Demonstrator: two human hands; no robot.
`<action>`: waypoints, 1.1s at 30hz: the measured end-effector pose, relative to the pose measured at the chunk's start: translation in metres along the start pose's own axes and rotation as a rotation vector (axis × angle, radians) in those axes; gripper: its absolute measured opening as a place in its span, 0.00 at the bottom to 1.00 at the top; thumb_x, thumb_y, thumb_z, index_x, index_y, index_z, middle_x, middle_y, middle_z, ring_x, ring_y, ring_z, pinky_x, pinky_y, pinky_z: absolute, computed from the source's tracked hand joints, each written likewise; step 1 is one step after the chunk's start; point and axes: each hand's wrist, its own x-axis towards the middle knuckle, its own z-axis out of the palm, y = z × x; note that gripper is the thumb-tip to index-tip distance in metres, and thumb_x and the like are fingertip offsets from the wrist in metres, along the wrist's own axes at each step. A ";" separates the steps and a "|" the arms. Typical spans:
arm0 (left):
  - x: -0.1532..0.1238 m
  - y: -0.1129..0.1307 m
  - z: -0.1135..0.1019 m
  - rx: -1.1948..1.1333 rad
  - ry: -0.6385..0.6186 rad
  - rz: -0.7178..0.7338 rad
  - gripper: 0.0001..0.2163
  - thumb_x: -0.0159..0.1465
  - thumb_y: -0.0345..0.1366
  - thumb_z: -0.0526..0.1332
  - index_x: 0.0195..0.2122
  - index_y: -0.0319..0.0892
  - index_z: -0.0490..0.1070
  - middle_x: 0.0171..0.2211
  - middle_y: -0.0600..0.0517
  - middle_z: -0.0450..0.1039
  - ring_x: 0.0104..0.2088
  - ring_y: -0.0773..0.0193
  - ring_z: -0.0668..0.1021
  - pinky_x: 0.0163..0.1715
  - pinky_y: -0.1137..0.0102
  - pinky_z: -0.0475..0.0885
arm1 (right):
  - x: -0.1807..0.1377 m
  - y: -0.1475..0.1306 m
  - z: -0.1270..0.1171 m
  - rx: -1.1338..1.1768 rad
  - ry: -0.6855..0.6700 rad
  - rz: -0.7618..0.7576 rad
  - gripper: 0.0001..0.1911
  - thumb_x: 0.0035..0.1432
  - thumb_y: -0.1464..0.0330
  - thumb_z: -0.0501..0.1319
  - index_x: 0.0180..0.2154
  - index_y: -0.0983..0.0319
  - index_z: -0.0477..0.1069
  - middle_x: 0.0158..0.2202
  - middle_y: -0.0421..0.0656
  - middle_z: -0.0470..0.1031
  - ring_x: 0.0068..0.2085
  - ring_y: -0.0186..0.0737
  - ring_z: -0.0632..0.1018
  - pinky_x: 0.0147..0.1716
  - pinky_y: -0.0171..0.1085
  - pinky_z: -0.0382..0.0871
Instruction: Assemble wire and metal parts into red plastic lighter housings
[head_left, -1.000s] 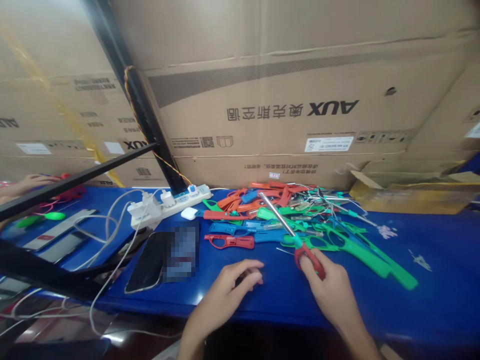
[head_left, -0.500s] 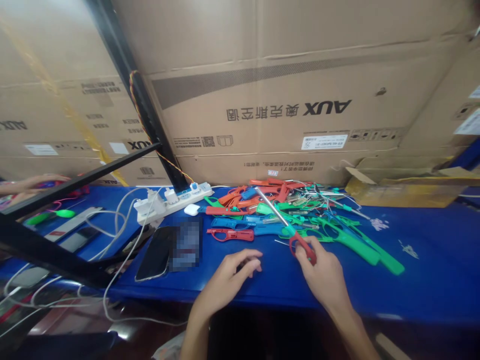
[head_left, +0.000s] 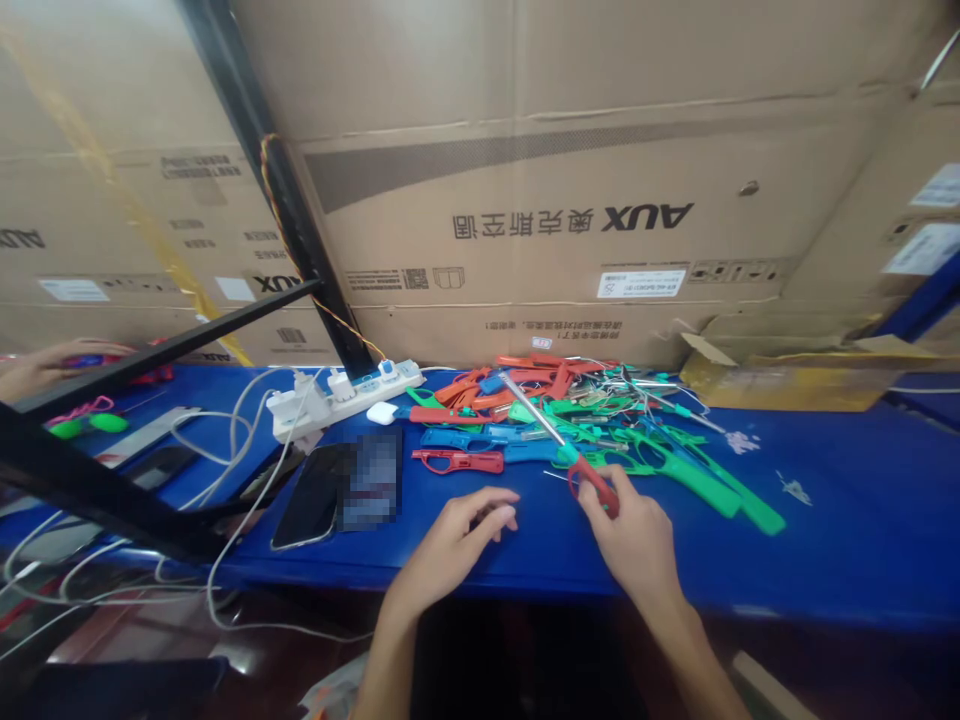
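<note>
From the head camera, the right hand [head_left: 636, 535] is closed around the looped handle of a red-handled lighter with a long metal tube [head_left: 592, 480]. The tube slants up and away over the near edge of a heap of red, blue and green plastic handle shells and loose metal tubes [head_left: 570, 405]. The handle hangs just above the blue table top [head_left: 862, 540]. The left hand [head_left: 459, 540] rests on the table just beside it, apart from the lighter, fingers curled and thumb near the forefinger; I cannot tell whether anything small sits inside that curl. As I judge it, the work is at the point of one piece held and looked over. Handling it further calls for a steady pinch on the handle, and for keeping the tube clear of the tangle. Counted: one lighter in hand, one flat red shell lying alone [head_left: 457, 461] at the heap's near left, two long green pieces [head_left: 705, 485] at its right, and the heap itself too jumbled to number. Also here are one black phone [head_left: 309, 497], one white power strip [head_left: 349, 393], one small white case [head_left: 381, 412] and another person's hand [head_left: 34, 362] at far left.
</note>
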 end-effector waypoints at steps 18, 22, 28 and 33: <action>-0.001 0.001 -0.002 0.018 -0.005 -0.050 0.19 0.72 0.48 0.57 0.56 0.45 0.75 0.40 0.49 0.81 0.41 0.60 0.79 0.44 0.69 0.73 | 0.001 0.003 -0.002 0.163 0.043 0.032 0.22 0.64 0.47 0.53 0.37 0.57 0.73 0.19 0.39 0.73 0.22 0.43 0.74 0.25 0.36 0.60; -0.002 -0.001 -0.003 0.039 -0.019 -0.049 0.19 0.72 0.49 0.56 0.57 0.45 0.75 0.41 0.50 0.81 0.40 0.61 0.79 0.45 0.69 0.72 | 0.033 0.025 -0.040 -0.073 0.149 -0.051 0.23 0.68 0.51 0.52 0.48 0.59 0.75 0.27 0.44 0.80 0.26 0.45 0.78 0.26 0.37 0.60; -0.003 -0.004 -0.005 0.088 -0.031 -0.038 0.19 0.71 0.50 0.57 0.56 0.48 0.76 0.43 0.51 0.81 0.46 0.58 0.79 0.52 0.67 0.70 | 0.159 0.085 -0.181 -0.698 0.497 0.028 0.35 0.71 0.53 0.47 0.39 0.79 0.79 0.40 0.68 0.79 0.49 0.58 0.79 0.31 0.52 0.51; -0.003 -0.006 -0.003 0.075 -0.032 -0.040 0.18 0.71 0.50 0.57 0.54 0.48 0.77 0.44 0.50 0.81 0.47 0.57 0.79 0.54 0.66 0.70 | 0.250 0.129 -0.254 -0.336 0.551 0.166 0.45 0.65 0.48 0.46 0.12 0.78 0.69 0.47 0.74 0.74 0.57 0.72 0.72 0.29 0.63 0.41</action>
